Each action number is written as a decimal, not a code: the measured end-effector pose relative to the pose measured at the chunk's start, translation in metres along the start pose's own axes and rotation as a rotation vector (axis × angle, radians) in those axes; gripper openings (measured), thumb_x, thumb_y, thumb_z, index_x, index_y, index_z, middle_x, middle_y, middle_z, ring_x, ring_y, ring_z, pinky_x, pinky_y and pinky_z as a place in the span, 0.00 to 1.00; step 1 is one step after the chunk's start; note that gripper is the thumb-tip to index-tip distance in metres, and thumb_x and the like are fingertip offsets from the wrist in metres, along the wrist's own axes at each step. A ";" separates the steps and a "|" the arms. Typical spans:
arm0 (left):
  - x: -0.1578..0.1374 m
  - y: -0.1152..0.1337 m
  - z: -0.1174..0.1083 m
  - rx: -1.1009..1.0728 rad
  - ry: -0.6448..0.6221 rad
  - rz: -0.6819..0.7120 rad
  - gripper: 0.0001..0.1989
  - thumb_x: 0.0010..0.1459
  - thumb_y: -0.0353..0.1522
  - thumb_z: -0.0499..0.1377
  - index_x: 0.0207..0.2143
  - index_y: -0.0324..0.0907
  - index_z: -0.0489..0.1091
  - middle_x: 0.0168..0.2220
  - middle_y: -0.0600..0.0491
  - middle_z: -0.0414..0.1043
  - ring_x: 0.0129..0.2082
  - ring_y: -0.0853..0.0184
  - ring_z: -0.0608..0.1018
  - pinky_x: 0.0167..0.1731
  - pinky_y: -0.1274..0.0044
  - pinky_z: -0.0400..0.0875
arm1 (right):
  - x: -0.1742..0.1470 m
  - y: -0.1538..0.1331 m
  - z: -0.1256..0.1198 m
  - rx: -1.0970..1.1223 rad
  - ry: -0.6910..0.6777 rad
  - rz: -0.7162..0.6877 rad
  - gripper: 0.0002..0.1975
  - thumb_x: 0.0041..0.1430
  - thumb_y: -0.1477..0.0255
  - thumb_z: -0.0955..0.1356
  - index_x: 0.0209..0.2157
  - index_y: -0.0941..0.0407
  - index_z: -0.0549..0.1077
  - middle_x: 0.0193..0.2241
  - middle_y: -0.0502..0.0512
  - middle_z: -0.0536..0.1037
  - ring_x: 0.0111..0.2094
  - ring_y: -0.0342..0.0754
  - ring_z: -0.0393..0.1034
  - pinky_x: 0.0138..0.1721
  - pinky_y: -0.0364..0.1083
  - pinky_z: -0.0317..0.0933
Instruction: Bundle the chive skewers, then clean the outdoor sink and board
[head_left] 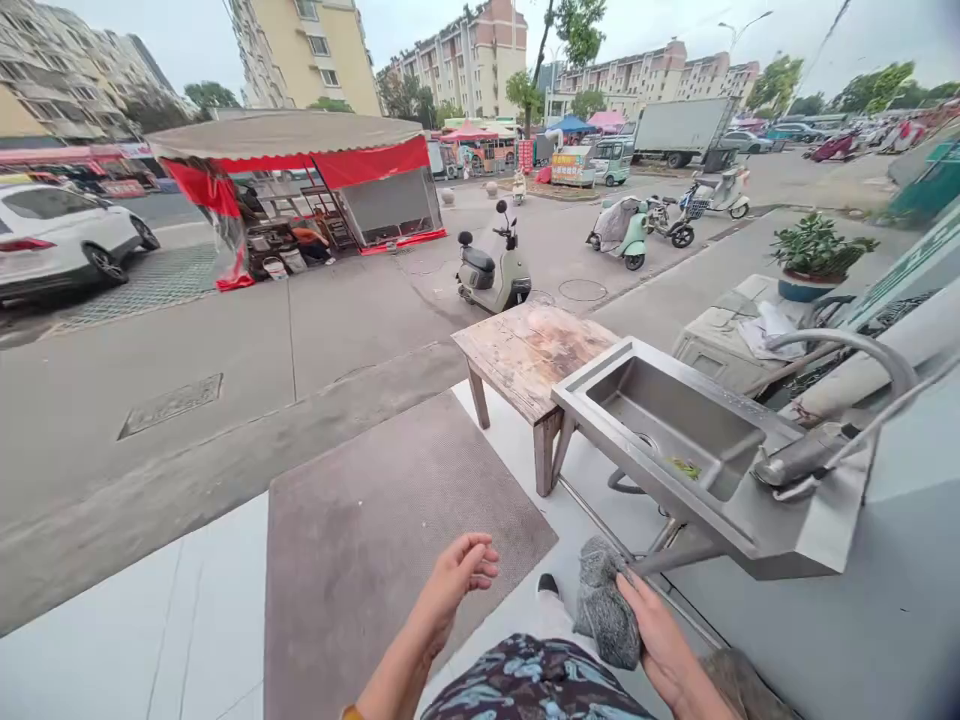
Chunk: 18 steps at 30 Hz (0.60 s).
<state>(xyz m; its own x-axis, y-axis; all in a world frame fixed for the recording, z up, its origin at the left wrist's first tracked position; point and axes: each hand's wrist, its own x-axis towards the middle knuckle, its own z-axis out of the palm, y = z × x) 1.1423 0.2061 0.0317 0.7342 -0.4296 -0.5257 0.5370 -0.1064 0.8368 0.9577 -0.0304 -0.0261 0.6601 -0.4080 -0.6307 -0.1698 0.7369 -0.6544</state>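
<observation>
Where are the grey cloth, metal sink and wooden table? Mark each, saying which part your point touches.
Grey cloth (606, 612): head view, middle of its crumpled surface.
Metal sink (679, 408): head view, bare inside of its basin.
Wooden table (536, 352): head view, middle of its stained top.

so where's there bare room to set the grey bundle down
The wooden table looks bare, bordered by the steel sink on the right. The floor mat is open left of the left hand. It's crowded at the sink's right end, beside the curved hose, and beyond, around the white papers and potted plant.
</observation>
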 end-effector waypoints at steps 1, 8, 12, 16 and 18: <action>0.020 0.009 0.007 -0.003 -0.004 0.001 0.27 0.47 0.50 0.69 0.41 0.41 0.73 0.36 0.48 0.77 0.32 0.67 0.77 0.34 0.75 0.70 | 0.017 -0.006 0.000 0.005 0.015 -0.001 0.32 0.43 0.54 0.80 0.48 0.55 0.79 0.46 0.58 0.82 0.54 0.60 0.73 0.57 0.54 0.66; 0.141 0.079 0.045 -0.063 0.097 -0.056 0.25 0.47 0.48 0.71 0.39 0.39 0.74 0.34 0.50 0.77 0.31 0.69 0.78 0.33 0.78 0.72 | 0.160 -0.107 0.053 -0.081 -0.039 -0.032 0.33 0.40 0.51 0.79 0.44 0.56 0.79 0.44 0.59 0.82 0.52 0.59 0.74 0.58 0.55 0.63; 0.197 0.114 0.058 -0.071 0.144 -0.071 0.25 0.46 0.46 0.72 0.41 0.39 0.74 0.36 0.49 0.78 0.32 0.69 0.79 0.34 0.78 0.73 | 0.226 -0.172 0.115 -0.220 -0.311 -0.117 0.30 0.45 0.51 0.77 0.46 0.55 0.78 0.43 0.57 0.82 0.47 0.58 0.75 0.55 0.56 0.63; 0.256 0.135 0.074 -0.015 0.142 -0.171 0.27 0.42 0.44 0.74 0.41 0.38 0.74 0.34 0.49 0.79 0.31 0.68 0.79 0.33 0.78 0.74 | 0.275 -0.200 0.163 -0.263 -0.414 -0.158 0.25 0.51 0.52 0.74 0.47 0.50 0.78 0.43 0.52 0.82 0.46 0.55 0.74 0.54 0.55 0.63; 0.290 0.146 0.084 0.030 0.118 -0.194 0.28 0.41 0.44 0.74 0.41 0.38 0.74 0.35 0.48 0.79 0.31 0.68 0.79 0.33 0.78 0.74 | 0.294 -0.204 0.172 -0.225 -0.408 -0.166 0.22 0.54 0.53 0.73 0.47 0.49 0.78 0.44 0.51 0.81 0.47 0.54 0.73 0.54 0.55 0.63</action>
<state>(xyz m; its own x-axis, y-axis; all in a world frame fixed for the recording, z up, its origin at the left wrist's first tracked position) 1.3988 -0.0092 0.0137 0.6628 -0.2910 -0.6900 0.6615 -0.2044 0.7216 1.3125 -0.2080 -0.0059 0.9166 -0.2328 -0.3251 -0.1622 0.5266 -0.8345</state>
